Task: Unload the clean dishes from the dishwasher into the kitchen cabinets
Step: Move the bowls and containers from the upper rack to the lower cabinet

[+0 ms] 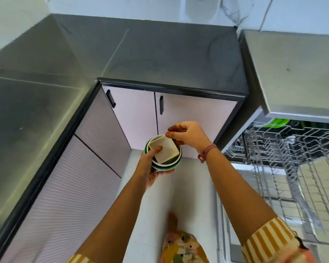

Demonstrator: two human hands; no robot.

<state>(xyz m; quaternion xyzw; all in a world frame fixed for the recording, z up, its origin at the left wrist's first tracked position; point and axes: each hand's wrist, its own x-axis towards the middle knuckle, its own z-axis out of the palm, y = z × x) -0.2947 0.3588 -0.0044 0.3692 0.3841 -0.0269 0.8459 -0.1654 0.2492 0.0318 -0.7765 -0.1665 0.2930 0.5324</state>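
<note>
A stack of green-and-white round bowls [170, 166] rests in my left hand [150, 168], thumb over the rim. A cream square dish [164, 149] sits inside the top bowl. My right hand [186, 134] pinches the square dish's far corner from above. Both hands are held in front of the lower cabinet doors [137, 118], which are closed. The open dishwasher [285, 149] is to the right, its wire rack pulled out.
A dark countertop [160, 54] wraps the corner ahead and to the left. Black handles [161, 104] sit on the cabinet doors. A green item [277, 122] lies at the back of the dishwasher rack. The pale floor lies below, with my foot visible.
</note>
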